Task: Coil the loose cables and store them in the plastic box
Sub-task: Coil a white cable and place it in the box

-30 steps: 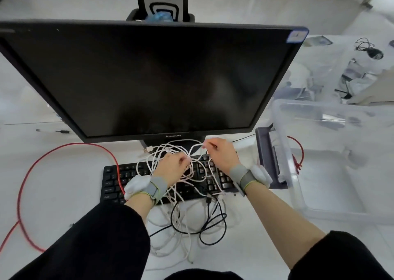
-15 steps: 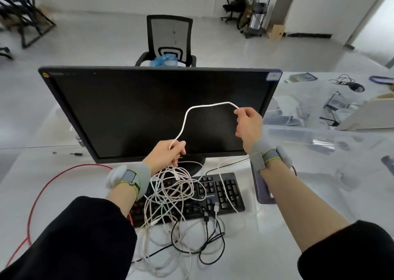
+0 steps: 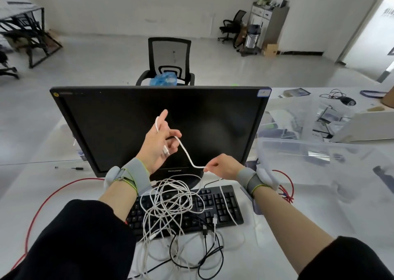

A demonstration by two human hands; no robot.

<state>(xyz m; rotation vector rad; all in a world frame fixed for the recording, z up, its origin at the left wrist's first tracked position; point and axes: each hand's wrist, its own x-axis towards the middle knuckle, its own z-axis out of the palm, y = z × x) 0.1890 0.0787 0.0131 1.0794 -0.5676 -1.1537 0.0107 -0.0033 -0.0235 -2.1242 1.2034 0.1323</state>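
While your left hand grips white cable, right hand pinches it, plastic box at desk's right edge, contents unclear.

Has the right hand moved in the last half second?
Yes. The right hand has dropped from halfway up the monitor screen to its bottom edge, pinching the white cable.

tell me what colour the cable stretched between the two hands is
White. The cable runs from the left hand to the right hand, clearest against the dark monitor in the head view.
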